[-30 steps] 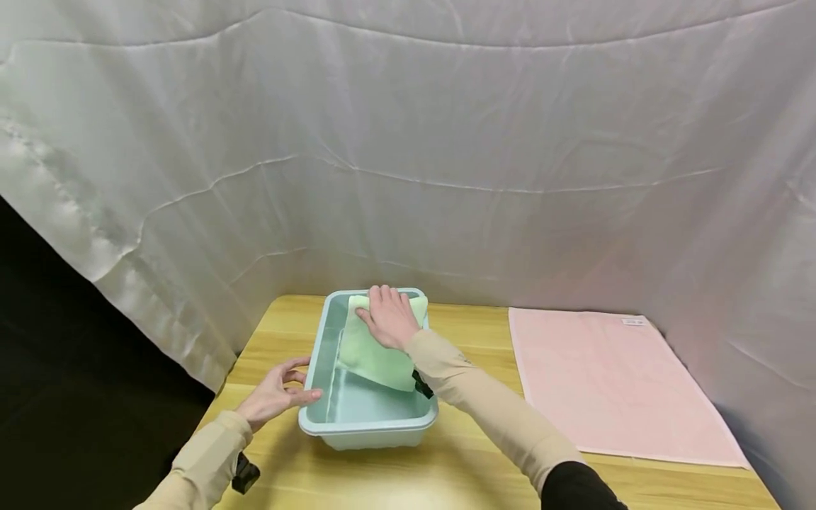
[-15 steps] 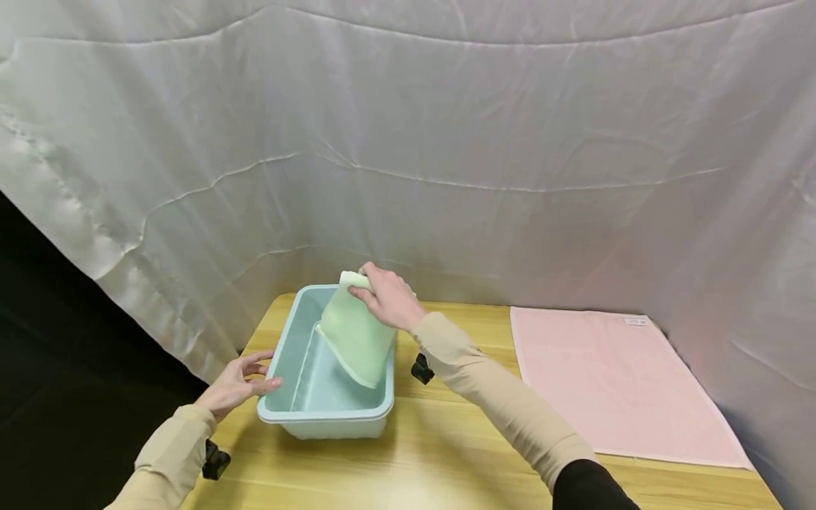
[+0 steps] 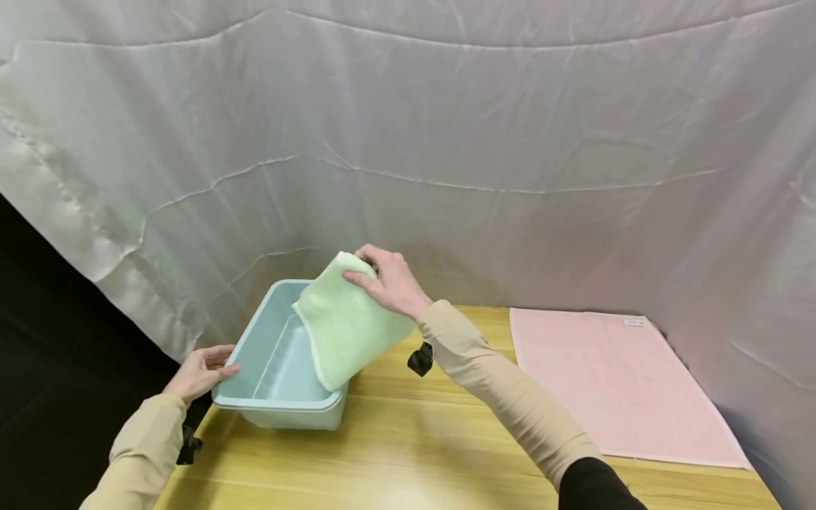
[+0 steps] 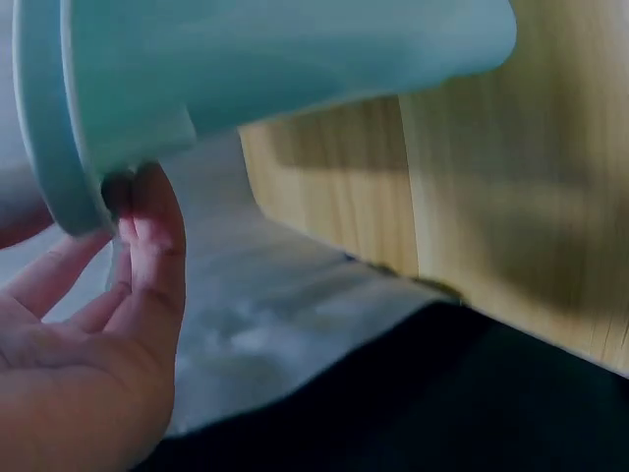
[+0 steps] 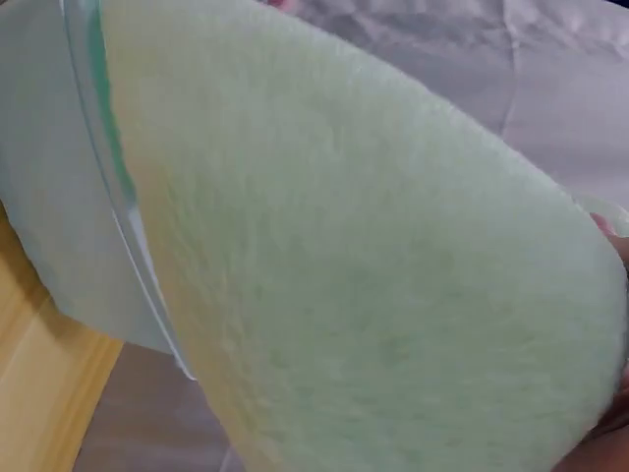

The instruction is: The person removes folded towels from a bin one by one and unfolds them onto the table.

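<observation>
My right hand (image 3: 393, 283) pinches the top edge of a light green towel (image 3: 349, 326), which hangs folded over the right side of a light blue plastic basin (image 3: 290, 405). In the right wrist view the towel (image 5: 364, 246) fills most of the picture and hides much of the hand. At the basin's left rim, my left hand (image 3: 199, 372) grips with the thumb over the edge and the fingers outside. The left wrist view shows those fingers (image 4: 157, 231) curled under the rim of the basin (image 4: 295, 59).
A pink towel (image 3: 618, 382) with a small white label lies flat on the right of the wooden table (image 3: 440, 453). Grey curtain cloth (image 3: 408, 142) hangs behind the table. The basin stands close to the table's left edge, beside black cloth (image 3: 76, 368).
My left hand has shifted left along with the basin. The right hand has lifted the green towel from inside the basin up over its right side.
</observation>
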Action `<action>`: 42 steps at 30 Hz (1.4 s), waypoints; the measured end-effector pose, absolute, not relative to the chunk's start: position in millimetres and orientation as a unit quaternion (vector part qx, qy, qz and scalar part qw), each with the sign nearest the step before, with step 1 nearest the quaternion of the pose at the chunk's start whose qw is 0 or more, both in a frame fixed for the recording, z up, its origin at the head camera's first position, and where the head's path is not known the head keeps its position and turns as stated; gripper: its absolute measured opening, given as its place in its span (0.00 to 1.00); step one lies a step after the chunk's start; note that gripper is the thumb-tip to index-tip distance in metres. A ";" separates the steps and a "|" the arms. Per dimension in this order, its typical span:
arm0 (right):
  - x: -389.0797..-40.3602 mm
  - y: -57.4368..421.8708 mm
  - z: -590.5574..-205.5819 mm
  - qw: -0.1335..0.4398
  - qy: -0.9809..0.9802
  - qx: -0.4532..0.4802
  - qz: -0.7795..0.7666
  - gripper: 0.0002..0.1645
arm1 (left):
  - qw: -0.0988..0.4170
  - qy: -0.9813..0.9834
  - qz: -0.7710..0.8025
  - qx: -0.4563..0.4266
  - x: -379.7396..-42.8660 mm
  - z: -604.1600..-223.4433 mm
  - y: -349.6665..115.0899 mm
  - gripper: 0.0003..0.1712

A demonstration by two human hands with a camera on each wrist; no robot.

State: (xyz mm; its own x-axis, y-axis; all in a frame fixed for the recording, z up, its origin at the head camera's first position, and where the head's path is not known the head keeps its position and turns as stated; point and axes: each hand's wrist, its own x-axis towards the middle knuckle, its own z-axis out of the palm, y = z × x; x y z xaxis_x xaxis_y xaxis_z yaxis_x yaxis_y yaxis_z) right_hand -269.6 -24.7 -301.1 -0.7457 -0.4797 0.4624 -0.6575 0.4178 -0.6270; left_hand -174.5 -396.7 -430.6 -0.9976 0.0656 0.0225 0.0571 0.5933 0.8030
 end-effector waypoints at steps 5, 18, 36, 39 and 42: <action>-263.5 -24.3 -292.0 0.087 -0.818 0.341 0.455 0.10 | -0.024 0.924 0.381 -0.003 -178.3 -423.6 -405.9 0.28; -266.2 -3.1 -363.7 -0.061 -0.752 0.216 0.620 0.13 | -0.031 0.943 0.330 -0.040 -175.8 -413.6 -400.7 0.28; -267.9 59.8 -476.3 -0.107 -0.712 0.033 0.693 0.15 | -0.139 0.896 0.406 0.112 -170.5 -393.1 -275.3 0.28; -267.9 72.8 -497.3 -0.092 -0.724 -0.011 0.683 0.15 | -0.133 0.894 0.408 0.124 -168.9 -394.4 -263.6 0.28; -269.5 87.1 -514.5 -0.069 -0.750 -0.049 0.656 0.15 | -0.136 0.887 0.418 0.139 -167.9 -396.7 -253.3 0.27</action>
